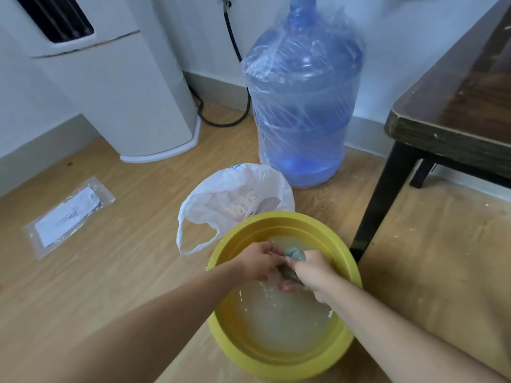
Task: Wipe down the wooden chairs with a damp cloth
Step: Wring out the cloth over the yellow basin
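Observation:
A yellow basin (343,338) of cloudy water with pale specks stands on the wooden floor. Over its far half both hands squeeze a blue-grey wet cloth (296,256), bunched and twisted between them. My right hand (311,272) is fisted around the cloth, whose end sticks out above the fist. My left hand (261,261) grips the cloth's other end from the left. Most of the cloth is hidden inside the fingers. A dark wooden seat or table top (453,117) on black legs stands at the right.
A white plastic bag (221,200) with things inside lies just behind the basin. A large blue water jug (304,106) wrapped in clear film stands against the wall. A white floor appliance (124,92) with a black cable is at the left. A clear packet with papers (69,217) lies on the floor.

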The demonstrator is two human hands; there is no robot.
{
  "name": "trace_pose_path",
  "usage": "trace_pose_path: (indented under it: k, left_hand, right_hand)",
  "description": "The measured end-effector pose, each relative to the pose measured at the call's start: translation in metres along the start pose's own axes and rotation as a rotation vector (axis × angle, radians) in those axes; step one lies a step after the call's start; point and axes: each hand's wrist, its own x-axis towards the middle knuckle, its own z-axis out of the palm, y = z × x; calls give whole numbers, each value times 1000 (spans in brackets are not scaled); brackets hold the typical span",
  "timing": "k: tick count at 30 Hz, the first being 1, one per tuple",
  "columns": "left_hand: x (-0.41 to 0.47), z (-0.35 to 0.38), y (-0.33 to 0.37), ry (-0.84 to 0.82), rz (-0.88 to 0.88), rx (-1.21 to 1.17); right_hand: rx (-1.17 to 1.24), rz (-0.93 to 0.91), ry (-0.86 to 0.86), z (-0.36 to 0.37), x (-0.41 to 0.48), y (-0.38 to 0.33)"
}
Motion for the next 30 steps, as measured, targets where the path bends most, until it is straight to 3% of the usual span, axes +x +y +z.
trace_pose_path:
  k: [3, 6, 9, 11, 13, 17, 19, 21, 25, 28, 30]
  left_hand:
    - [-3, 0, -7, 7, -43, 17]
    - [-11, -1, -8, -135, -102, -267]
    - [-18, -2, -3, -194, -82, -394]
    - [-18, 0, 0, -134, -36, -378]
    - [-18, -1, 1, -11, 12, -302]
    - [-19, -10, 7, 95, 96, -108]
    - [-24, -16, 9, 89, 110, -107]
    - [-31, -20, 12, 18, 126, -256]
    - [-49, -23, 18, -79, 149, -431]
    - [-62, -23, 24, -88, 170, -426]
    - [-70, -25, 29, -33, 198, -298]
  right_hand:
    - [-41, -34, 60, -4, -9, -1]
    - [-82, -14, 96, -7, -18, -7]
    - [81, 64, -58, -6, -21, -13]
    - [232, 113, -180, -3, -23, -17]
    - [226, 86, -208, -2, -30, -18]
    - [17, -41, -51, -9, -46, -19]
    - [20, -49, 9, -13, -47, -19]
    - [74, -34, 30, -12, -47, -20]
    - [456, 27, -114, -10, -48, -30]
    - [522, 63, -217, -9, -57, -35]
    - [491, 26, -203, -8, -68, -38]
